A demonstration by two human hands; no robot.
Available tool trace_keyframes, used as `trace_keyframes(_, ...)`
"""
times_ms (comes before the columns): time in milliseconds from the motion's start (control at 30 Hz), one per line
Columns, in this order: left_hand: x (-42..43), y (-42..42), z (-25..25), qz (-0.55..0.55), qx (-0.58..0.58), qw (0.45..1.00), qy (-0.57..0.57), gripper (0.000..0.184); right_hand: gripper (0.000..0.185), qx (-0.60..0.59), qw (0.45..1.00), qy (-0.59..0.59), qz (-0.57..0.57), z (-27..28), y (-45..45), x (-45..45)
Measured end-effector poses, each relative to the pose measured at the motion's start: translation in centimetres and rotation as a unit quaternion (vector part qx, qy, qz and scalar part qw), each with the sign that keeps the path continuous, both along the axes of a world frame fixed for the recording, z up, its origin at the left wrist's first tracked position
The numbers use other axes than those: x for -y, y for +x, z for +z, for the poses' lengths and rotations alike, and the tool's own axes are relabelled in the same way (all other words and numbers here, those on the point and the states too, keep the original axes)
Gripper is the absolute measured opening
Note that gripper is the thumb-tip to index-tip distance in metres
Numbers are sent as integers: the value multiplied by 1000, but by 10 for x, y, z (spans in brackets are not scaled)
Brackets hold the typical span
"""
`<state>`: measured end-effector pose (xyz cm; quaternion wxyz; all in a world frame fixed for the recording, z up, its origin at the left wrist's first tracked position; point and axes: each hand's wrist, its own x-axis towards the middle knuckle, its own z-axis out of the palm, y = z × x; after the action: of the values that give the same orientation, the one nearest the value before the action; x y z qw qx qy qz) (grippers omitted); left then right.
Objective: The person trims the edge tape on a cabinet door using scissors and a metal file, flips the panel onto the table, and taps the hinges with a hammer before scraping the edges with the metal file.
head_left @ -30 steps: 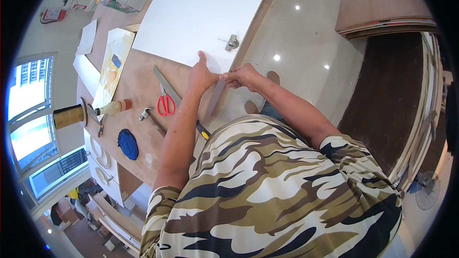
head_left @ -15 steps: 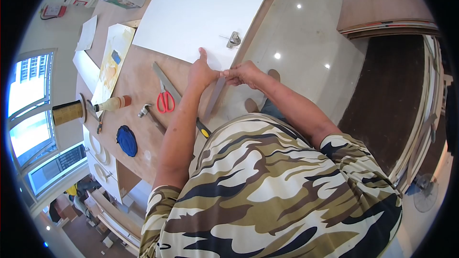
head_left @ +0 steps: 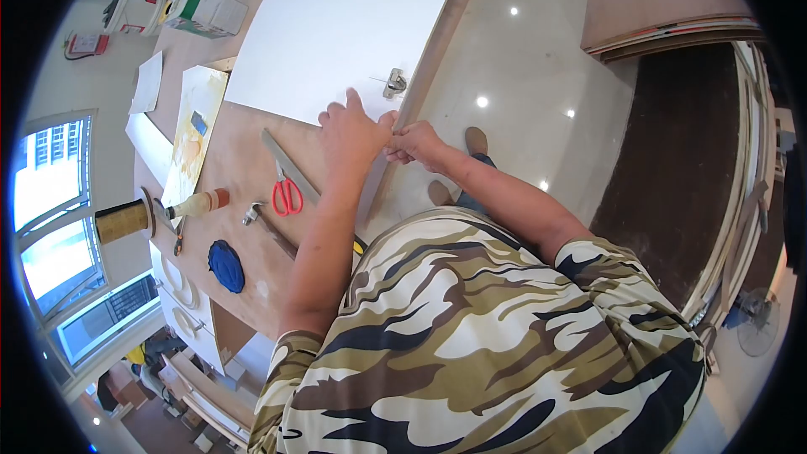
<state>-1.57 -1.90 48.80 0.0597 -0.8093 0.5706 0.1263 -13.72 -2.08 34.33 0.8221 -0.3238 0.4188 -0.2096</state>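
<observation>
A white panel [head_left: 328, 25] lies on the wooden worktable [head_left: 252, 147], with a metal cabinet hinge [head_left: 393, 82] near its right edge. My left hand [head_left: 355, 133] rests on the panel's near corner, its visible fingers apart and its thumb side toward the other hand. Close against it at the corner, my right hand [head_left: 416, 143] is closed with the fingertips pinched at the panel's edge. Whatever lies between those fingertips is hidden. Left of my left forearm are red-handled scissors [head_left: 287, 197], a metal straight strip [head_left: 282, 155] and a hammer [head_left: 267, 223].
A glue-stained board [head_left: 195, 130], a bottle [head_left: 200, 203], a blue cloth-like bundle [head_left: 225, 266] and a carton [head_left: 210, 10] are on the table. Stacked sheets [head_left: 672, 38] stand right, across the tiled floor [head_left: 504, 59]. A roll [head_left: 119, 220] sits at the table's left edge.
The view has shifted slightly, moving the panel left. My left hand has turned, showing more of its back and spread fingers. My right hand stays pinched at the corner.
</observation>
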Motion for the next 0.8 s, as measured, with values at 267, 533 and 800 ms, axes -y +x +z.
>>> trace_keyframes(267,-1,-8,-19,-6,20,1000,9,91,12,-10,998,0,-63,-4,8,-14)
trace_keyframes(533,-22,4,-56,-68,42,994,-75,80,18,-16,992,-107,71,5,-14,-7)
trace_keyframes(800,-28,10,-50,-96,24,993,-60,81,79,-80,967,-237,-47,-6,-22,33)
